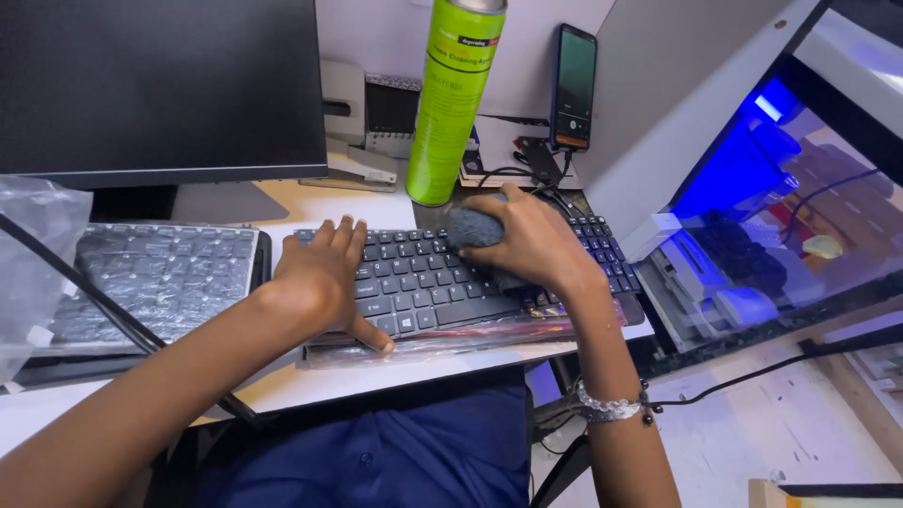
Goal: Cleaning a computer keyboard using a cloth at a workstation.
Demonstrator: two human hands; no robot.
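Right hand (527, 240) grips a grey fuzzy cloth wad (473, 227) on the flat black plastic keyboard (423, 282), mid-wipe (keyboard lies on the white bench (376, 376)). Left hand (324, 273) rests open, pressing the keyboard down. Next, I think: rub along the rows, holding steady.

Dark monitor (160, 85), green spray can (454, 99), upright phone (574, 87), second keyboard under bubble wrap (155, 277), beaded bracelet (611, 406)

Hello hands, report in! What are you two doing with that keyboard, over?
Left hand flat on black keyboard. Right hand gripping grey cloth on the keys. Green spray can stands just behind.
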